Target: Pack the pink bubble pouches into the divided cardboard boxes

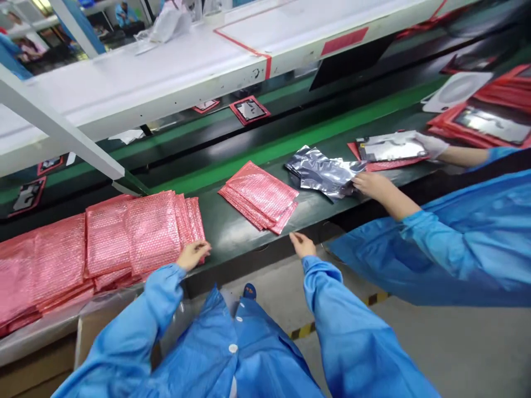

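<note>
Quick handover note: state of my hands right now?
Left hand: partly open, nothing visibly held.
Right hand: curled, nothing visibly held; open or closed unclear.

A white shelf point(174, 69) marked with red tape point(268, 67) crosses the top, crumpled clear plastic point(169, 25) lying on it; a cardboard box point(37, 362) sits lower left; yellow-and-black tape point(306, 330) marks the grey floor point(456, 348) near a blue-clad co-worker point(456, 249)

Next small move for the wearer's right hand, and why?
I'd probably reach that right hand forward to the small stack of pink bubble pouches. It looks empty and sits just short of the stack's near corner, while the left hand is beside the larger pouch piles and a co-worker's hand is at the silver bags.
</note>
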Tool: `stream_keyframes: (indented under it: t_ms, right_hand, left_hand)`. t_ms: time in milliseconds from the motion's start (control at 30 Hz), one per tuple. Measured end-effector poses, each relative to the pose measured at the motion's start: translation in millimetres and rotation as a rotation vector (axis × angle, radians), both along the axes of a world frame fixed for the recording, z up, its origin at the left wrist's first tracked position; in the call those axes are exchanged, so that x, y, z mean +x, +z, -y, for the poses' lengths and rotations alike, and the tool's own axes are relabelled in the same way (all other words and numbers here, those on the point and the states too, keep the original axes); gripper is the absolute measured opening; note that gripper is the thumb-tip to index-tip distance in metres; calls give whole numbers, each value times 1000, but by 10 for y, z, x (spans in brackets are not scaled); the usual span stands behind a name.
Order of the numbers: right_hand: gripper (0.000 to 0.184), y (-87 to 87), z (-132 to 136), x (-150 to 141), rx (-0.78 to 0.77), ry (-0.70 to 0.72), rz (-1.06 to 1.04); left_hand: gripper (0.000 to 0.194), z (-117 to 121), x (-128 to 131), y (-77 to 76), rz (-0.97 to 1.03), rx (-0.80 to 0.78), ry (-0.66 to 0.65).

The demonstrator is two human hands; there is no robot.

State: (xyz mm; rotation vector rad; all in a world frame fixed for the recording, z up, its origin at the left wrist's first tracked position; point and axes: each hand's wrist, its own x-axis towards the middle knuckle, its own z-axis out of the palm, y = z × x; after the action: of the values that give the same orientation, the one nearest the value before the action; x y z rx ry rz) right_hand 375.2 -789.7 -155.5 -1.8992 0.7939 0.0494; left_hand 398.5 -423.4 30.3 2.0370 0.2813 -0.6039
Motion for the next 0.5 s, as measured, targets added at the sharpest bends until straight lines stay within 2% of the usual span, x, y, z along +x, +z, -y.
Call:
stream_keyframes:
  t_ms: [67, 133, 233, 367, 433, 500]
  right_hand:
    - [42, 162, 186, 496, -109, 47, 52]
    - [50, 315, 294, 964, -208, 127, 87]
    - [56, 467, 369, 1571, -325, 279, 90]
    - [53, 489, 391, 2123, -413, 460, 10]
    - [46, 458, 385, 2241, -425, 525, -16]
    - [40, 427, 368, 2240, -418, 568, -16]
  left_hand:
    - [22, 398, 194, -435, -91, -50, 74]
    - [25, 738, 415, -794, -149, -98, 157]
    - [30, 1128, 787, -1161, -178, -174, 286]
    - [35, 1428, 1201, -1417, -150, -230, 422]
    - [37, 1513, 1319, -1474, -140, -206, 454]
    - [38, 1574, 1379, -1482, -143, -150, 458]
